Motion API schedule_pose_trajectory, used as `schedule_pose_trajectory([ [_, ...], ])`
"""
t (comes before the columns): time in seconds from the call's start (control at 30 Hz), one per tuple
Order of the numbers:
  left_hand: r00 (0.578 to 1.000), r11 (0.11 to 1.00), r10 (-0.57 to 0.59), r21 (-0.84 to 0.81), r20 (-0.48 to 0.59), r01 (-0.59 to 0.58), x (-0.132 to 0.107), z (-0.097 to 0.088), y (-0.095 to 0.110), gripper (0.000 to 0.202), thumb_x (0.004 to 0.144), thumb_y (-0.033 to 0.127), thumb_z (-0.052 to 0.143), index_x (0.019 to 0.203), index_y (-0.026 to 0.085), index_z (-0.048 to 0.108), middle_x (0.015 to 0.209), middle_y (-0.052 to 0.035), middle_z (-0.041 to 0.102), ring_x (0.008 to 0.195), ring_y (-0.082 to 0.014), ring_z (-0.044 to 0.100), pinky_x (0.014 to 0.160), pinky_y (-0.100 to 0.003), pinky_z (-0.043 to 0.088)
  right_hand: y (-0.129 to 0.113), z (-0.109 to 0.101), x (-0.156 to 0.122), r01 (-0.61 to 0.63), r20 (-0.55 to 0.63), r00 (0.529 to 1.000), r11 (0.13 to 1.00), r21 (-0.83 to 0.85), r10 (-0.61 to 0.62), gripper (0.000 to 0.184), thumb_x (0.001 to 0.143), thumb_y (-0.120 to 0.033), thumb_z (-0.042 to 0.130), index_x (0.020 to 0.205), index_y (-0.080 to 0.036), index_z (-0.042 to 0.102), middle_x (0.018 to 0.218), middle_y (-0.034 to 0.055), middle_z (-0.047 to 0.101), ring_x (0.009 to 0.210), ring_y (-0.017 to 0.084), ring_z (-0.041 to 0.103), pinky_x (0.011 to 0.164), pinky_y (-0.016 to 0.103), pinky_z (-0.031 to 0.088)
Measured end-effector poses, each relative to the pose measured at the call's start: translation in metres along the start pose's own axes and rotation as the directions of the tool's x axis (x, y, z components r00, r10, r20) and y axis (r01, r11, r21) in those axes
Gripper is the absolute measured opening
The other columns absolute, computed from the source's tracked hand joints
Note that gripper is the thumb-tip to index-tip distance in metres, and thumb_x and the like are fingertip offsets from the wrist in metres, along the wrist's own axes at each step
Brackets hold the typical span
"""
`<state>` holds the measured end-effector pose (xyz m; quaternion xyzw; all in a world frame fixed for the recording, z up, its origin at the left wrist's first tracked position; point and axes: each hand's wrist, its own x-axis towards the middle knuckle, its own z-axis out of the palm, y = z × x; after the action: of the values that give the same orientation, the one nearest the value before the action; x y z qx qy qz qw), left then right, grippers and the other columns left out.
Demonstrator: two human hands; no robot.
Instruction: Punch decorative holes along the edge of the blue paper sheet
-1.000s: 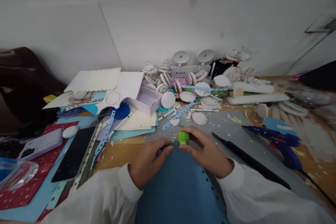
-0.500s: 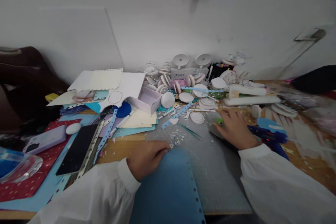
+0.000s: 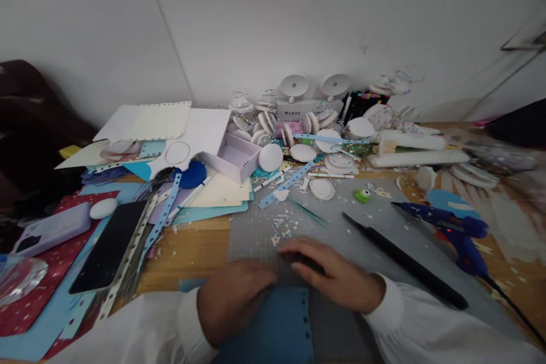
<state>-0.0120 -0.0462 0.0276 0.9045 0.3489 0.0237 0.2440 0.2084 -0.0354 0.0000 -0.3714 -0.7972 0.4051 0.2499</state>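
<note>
My left hand (image 3: 236, 298), fingers curled, grips the top edge of a blue paper sheet (image 3: 284, 318) with a row of holes down its right side. Its fingertips are partly hidden. Just right of it, my right hand (image 3: 335, 276) hovers over the grey cutting mat (image 3: 333, 318), its thumb and fingers apart and nothing seen between them. Tiny white and blue paper bits (image 3: 284, 227) lie beyond both hands, near teal tweezers (image 3: 309, 212). On the mat to the right rests a long black tool (image 3: 405, 259) with a narrow tip.
A blue glue gun (image 3: 452, 227) with a cord and a small green figure (image 3: 362, 195) lie right. White discs (image 3: 271, 157) crowd the back, beside a lilac box (image 3: 239, 159). At left are a black phone (image 3: 111, 247), a lilac phone (image 3: 53, 230) and stacked papers (image 3: 217, 193).
My right hand has left the black tool and green figure and come leftward and nearer, beside my left hand. My left hand and the blue sheet sit lower in view.
</note>
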Motion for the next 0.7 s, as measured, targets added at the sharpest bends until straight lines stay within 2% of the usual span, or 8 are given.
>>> schedule_pose_trajectory([
  [0.13, 0.999, 0.999, 0.037, -0.013, 0.040, -0.037, -0.006, -0.001, 0.000, 0.014, 0.087, 0.014, 0.050, 0.090, 0.019, 0.063, 0.087, -0.0027, 0.069, 0.077, -0.0166, 0.064, 0.069, -0.023, 0.046, 0.005, -0.004, 0.012, -0.013, -0.152, 0.988, 0.991, 0.130, 0.032, 0.033, 0.091, -0.025, 0.045, 0.124, -0.023, 0.047, 0.126, 0.0100, 0.055, 0.115, 0.020, 0.052, 0.095, 0.040, 0.045],
  [0.23, 0.999, 0.999, 0.028, -0.039, 0.016, -0.028, -0.001, -0.005, 0.002, 0.015, 0.087, 0.013, 0.050, 0.091, 0.019, 0.063, 0.087, -0.0031, 0.069, 0.079, -0.0168, 0.064, 0.070, -0.023, 0.045, -0.003, -0.007, 0.012, -0.007, -0.167, 0.986, 0.993, 0.115, 0.027, 0.030, 0.089, -0.027, 0.049, 0.119, -0.022, 0.050, 0.116, 0.0094, 0.058, 0.106, 0.019, 0.055, 0.090, 0.038, 0.047],
  [0.33, 0.999, 0.996, 0.032, -0.079, -0.021, -0.034, 0.010, -0.008, 0.000, 0.015, 0.087, 0.012, 0.049, 0.091, 0.018, 0.063, 0.086, -0.0037, 0.068, 0.081, -0.0175, 0.063, 0.070, -0.024, 0.045, -0.013, -0.010, 0.004, -0.025, -0.033, 0.999, 1.000, -0.001, 0.025, 0.021, 0.081, -0.029, 0.062, 0.100, -0.019, 0.058, 0.093, 0.0057, 0.063, 0.084, 0.018, 0.058, 0.075, 0.032, 0.049],
  [0.4, 0.997, 0.993, 0.047, -0.101, -0.059, -0.053, 0.016, -0.009, -0.002, 0.016, 0.087, 0.012, 0.049, 0.093, 0.018, 0.062, 0.087, -0.0040, 0.067, 0.082, -0.0177, 0.062, 0.071, -0.024, 0.044, -0.016, -0.012, -0.003, -0.051, 0.010, 0.999, 0.996, -0.074, 0.052, 0.008, 0.083, -0.026, 0.060, 0.084, -0.018, 0.060, 0.080, 0.0032, 0.062, 0.075, 0.016, 0.057, 0.067, 0.029, 0.047],
  [0.47, 0.995, 0.993, 0.044, -0.103, -0.086, -0.053, 0.018, -0.012, -0.005, 0.016, 0.086, 0.012, 0.050, 0.094, 0.017, 0.062, 0.088, -0.0044, 0.067, 0.082, -0.0182, 0.062, 0.071, -0.025, 0.044, -0.017, -0.015, -0.010, -0.106, 0.002, 0.994, 0.991, -0.078, 0.107, 0.014, 0.087, -0.026, 0.054, 0.076, -0.018, 0.060, 0.073, 0.0019, 0.061, 0.071, 0.015, 0.056, 0.064, 0.027, 0.045],
  [0.53, 0.996, 0.993, 0.034, -0.112, -0.078, -0.043, 0.014, -0.015, -0.005, 0.013, 0.085, 0.013, 0.051, 0.092, 0.018, 0.061, 0.088, -0.0041, 0.067, 0.081, -0.0178, 0.061, 0.070, -0.024, 0.043, -0.018, -0.019, -0.017, -0.172, 0.045, 0.984, 0.985, 0.016, 0.172, 0.019, 0.088, -0.032, 0.053, 0.078, -0.018, 0.061, 0.073, 0.0016, 0.062, 0.070, 0.015, 0.057, 0.064, 0.027, 0.045],
  [0.63, 0.995, 0.979, 0.099, -0.179, -0.007, -0.099, -0.002, -0.021, 0.001, 0.011, 0.086, 0.015, 0.052, 0.088, 0.020, 0.061, 0.085, -0.0012, 0.067, 0.079, -0.0152, 0.061, 0.069, -0.022, 0.043, -0.021, -0.022, -0.022, -0.271, 0.330, 0.928, 0.918, 0.290, 0.170, 0.036, 0.093, -0.044, 0.040, 0.089, -0.018, 0.064, 0.080, 0.0038, 0.066, 0.074, 0.016, 0.063, 0.067, 0.028, 0.050],
  [0.7, 0.986, 0.965, 0.162, -0.219, 0.050, -0.147, -0.014, -0.024, 0.007, 0.013, 0.087, 0.015, 0.051, 0.088, 0.021, 0.061, 0.084, 0.0007, 0.068, 0.079, -0.0138, 0.062, 0.068, -0.021, 0.042, -0.019, -0.020, -0.021, -0.294, 0.413, 0.903, 0.868, 0.399, 0.116, 0.042, 0.094, -0.047, 0.034, 0.097, -0.017, 0.064, 0.089, 0.0068, 0.068, 0.082, 0.018, 0.065, 0.074, 0.032, 0.052],
])
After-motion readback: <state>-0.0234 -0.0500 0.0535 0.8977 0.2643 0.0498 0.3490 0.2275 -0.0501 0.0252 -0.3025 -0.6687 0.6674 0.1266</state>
